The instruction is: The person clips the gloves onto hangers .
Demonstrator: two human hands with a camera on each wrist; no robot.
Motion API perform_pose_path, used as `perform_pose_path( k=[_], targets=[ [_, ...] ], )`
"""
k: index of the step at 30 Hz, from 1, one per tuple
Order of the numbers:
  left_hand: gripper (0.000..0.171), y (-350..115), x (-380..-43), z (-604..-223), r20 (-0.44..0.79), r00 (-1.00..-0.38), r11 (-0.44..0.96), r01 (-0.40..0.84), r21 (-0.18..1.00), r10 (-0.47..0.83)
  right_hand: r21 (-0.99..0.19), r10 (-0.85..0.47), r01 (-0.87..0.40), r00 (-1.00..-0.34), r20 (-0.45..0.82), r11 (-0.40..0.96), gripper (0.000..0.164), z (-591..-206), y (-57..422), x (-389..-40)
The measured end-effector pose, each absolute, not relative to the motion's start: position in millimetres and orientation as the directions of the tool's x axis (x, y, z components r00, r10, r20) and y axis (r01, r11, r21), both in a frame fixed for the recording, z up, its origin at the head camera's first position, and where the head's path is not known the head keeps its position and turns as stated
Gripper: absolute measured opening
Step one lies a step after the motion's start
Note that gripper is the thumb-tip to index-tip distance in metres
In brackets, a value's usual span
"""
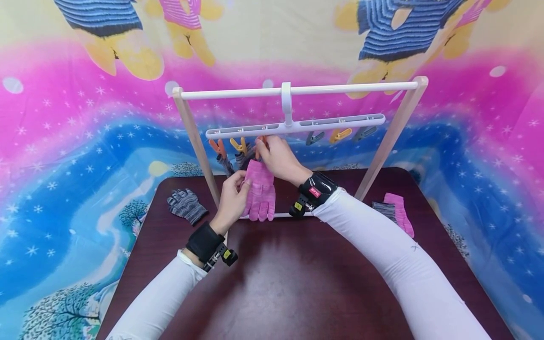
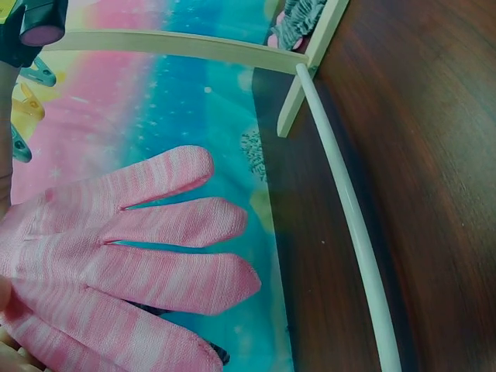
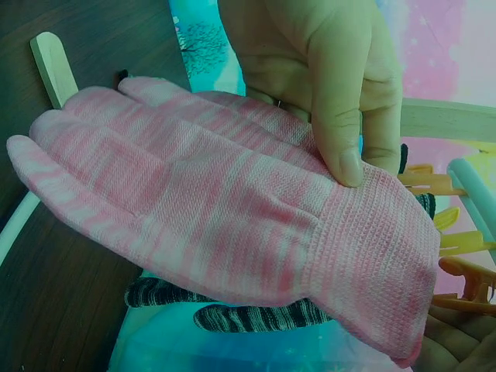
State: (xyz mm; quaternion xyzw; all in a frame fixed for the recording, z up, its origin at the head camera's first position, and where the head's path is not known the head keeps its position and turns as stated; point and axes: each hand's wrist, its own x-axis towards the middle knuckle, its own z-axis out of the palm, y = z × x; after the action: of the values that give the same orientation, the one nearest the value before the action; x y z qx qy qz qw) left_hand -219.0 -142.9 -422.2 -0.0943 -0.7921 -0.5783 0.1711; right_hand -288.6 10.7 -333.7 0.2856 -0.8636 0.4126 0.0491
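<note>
A pink striped glove (image 1: 260, 193) is hanging fingers-down below the white hanger (image 1: 293, 124), in front of the person, with its cuff (image 3: 376, 263) uppermost. The left hand (image 1: 231, 196) is pinching it at the side near the cuff, thumb lying on the knit and fingers behind. Just above that pinch, the right hand (image 1: 280, 158) is gripping an orange clip (image 3: 465, 268) right beside the cuff's edge; whether the clip is biting the knit, one cannot tell. To the left of the right hand's grip, another orange clip (image 1: 217, 147) and a yellow clip (image 1: 239, 145) are holding dark grey knitted gloves (image 1: 225, 164), partly hidden behind the pink one. To the right of the grip, two grey clips (image 1: 315, 138) and a yellow-orange clip (image 1: 341, 136) are dangling from the hanger. Above both hands, its hook is resting over the white rod (image 1: 348, 88) of a wooden-legged rack (image 1: 391, 141). Lower and to the left of the grip, a grey glove (image 1: 187, 206) is lying on the dark table (image 1: 280, 283); well to the right, pink and grey knitted pieces (image 1: 401, 215) are lying together. Beyond the hands, a colourful printed cloth (image 1: 136, 146) is hanging.
</note>
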Motion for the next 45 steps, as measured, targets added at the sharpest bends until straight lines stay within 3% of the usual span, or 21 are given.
perform_pose_path(
  k=[11,45],
  targets=[
    [0.021,-137,-199,-390,0.315,-0.949,0.234,0.302,0.924,-0.018,-0.693,-0.457,-0.545,-0.823,0.336,0.472,0.033,-333,9,-287],
    [0.023,-136,-207,-384,0.232,-0.970,0.167,0.218,0.962,-0.067,-0.713,-0.471,-0.535,-0.823,0.318,0.454,0.041,-333,6,-288]
  ],
)
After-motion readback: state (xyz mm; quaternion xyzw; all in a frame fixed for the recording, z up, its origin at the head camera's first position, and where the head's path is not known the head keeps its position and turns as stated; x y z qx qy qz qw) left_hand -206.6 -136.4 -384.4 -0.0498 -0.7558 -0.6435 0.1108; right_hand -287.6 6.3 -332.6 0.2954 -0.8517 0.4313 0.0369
